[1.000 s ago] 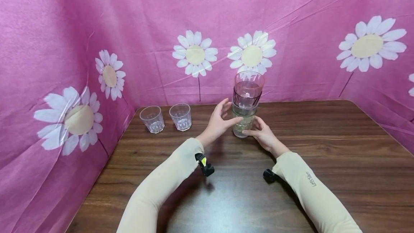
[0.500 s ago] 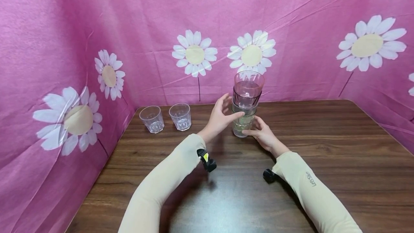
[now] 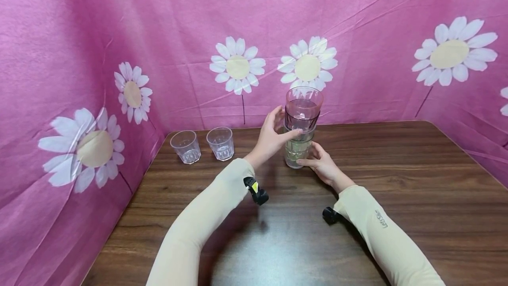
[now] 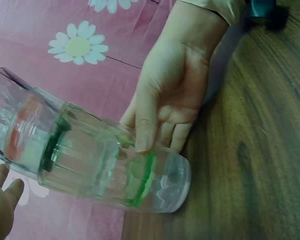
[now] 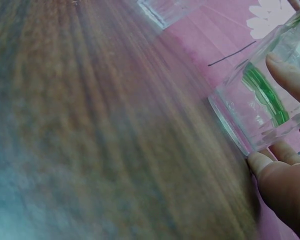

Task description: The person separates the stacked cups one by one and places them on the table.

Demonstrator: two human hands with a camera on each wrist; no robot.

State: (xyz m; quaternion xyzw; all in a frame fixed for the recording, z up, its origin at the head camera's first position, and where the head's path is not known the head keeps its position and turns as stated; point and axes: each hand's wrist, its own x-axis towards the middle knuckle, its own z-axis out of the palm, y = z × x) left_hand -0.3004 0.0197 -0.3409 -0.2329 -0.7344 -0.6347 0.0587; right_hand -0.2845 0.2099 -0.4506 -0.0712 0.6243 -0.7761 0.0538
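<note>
Partly hidden, right fingers [image 4: 180,135] low around the glass stack [image 3: 303,119], left fingers [image 3: 272,119] wide.

The table [image 3: 416,167] affords passage right of the right hand [image 3: 324,167]; leftward, the stack [image 3: 298,149] and left hand [image 3: 268,139] obstruct; the curtain [image 3: 178,25] bounds the far edge.

One word in small dark letters [image 3: 381,218] stands on the pale right sleeve [image 3: 390,242], back along the forearm from where the right hand [image 3: 325,169] holds the stack of glasses [image 3: 302,120]; it seems to read "LetsSlim" (the last letters are small and blurred); behind the left hand [image 3: 271,139] at the same stack, the black wrist camera [image 3: 260,196] bears a yellow label [image 3: 255,187], any marking too small to read.
</note>
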